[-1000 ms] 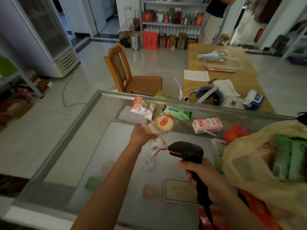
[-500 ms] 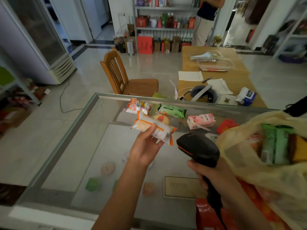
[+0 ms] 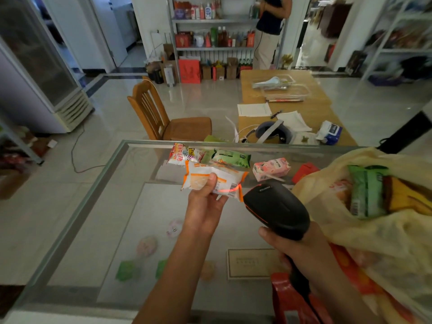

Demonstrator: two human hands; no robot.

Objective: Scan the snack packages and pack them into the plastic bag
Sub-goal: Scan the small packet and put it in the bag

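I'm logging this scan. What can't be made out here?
Head view:
Barcode digits on the snack package: too small, crossed by the red scan line.
Fingers of the left hand: behind the package.
Scanner handle: covered by the right hand.
Plastic bag: cut off by the right edge, folds hide part of its contents.

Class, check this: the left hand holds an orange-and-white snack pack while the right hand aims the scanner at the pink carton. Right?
Wrong target: the head view shows the scanner in the right hand casting its red line on the barcode of the snack pack in the left hand, not on the pink carton.
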